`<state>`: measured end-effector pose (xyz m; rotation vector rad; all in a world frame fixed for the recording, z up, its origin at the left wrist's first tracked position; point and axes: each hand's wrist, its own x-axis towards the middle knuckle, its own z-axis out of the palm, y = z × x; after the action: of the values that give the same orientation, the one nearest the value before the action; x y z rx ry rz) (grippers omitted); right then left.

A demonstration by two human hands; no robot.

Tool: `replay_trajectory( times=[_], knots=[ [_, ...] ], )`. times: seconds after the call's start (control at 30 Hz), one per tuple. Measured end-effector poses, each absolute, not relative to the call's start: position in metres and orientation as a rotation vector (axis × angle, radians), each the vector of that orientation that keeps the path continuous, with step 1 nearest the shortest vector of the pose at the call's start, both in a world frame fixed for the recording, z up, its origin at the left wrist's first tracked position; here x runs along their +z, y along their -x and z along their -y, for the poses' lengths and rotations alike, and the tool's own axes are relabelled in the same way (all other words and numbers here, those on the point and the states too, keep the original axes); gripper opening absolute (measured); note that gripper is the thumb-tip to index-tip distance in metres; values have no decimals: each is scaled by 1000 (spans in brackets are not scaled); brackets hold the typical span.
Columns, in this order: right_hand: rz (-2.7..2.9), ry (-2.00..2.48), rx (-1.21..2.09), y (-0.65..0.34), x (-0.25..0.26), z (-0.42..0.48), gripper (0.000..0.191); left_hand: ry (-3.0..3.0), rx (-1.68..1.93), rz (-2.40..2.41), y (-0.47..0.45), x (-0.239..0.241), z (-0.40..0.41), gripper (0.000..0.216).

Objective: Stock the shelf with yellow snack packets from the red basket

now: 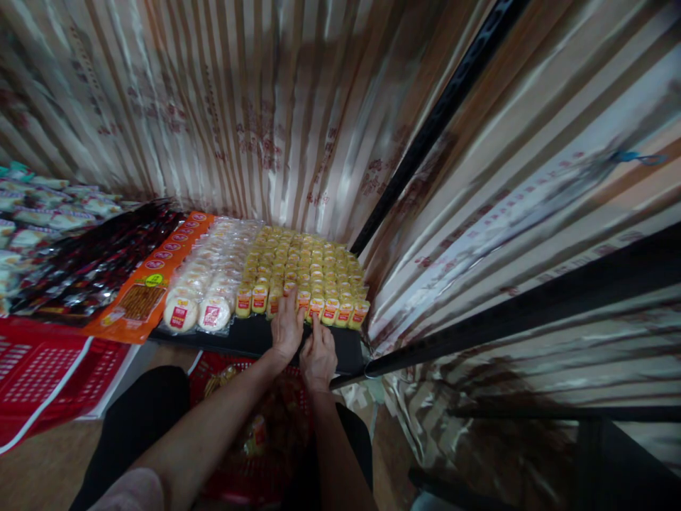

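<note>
Rows of small yellow snack packets [327, 273] with red-and-white labels stand close together on a black shelf [247, 335]. My left hand [287, 330] is at the front row, its fingers and thumb around one of these packets. Right beside it, my right hand [319, 355] stretches its index finger up to the front of the row, while its other fingers are curled and appear to hold nothing. Below my forearms, between my knees, a red basket [226, 479] holds more yellow packets [257, 433], partly hidden by my left arm.
Left of the yellow rows lie round white wrapped cakes [215, 312], an orange snack bag [135, 309], dark glossy packets [101, 266] and pale packets [69, 213]. A red basket [42, 369] with a white handle stands lower left. Striped sheeting [223, 106] and black metal posts [441, 106] enclose the shelf.
</note>
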<state>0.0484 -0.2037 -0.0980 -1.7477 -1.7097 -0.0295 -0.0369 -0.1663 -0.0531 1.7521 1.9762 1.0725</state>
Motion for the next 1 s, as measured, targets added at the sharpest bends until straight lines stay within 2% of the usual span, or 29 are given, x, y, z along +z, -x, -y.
replay_trajectory(
  times=[0.27, 0.57, 1.0],
  knots=[
    [1713, 1762, 6, -48, -95, 205, 48, -1865, 1076, -1906, 35, -66, 165, 48],
    [1757, 1777, 5, -48, -96, 204, 55, -1915, 837, -2008, 34, -62, 167, 45],
    [1840, 1752, -43, -50, -97, 202, 56, -1895, 889, -1969, 34, -64, 169, 47]
  ],
)
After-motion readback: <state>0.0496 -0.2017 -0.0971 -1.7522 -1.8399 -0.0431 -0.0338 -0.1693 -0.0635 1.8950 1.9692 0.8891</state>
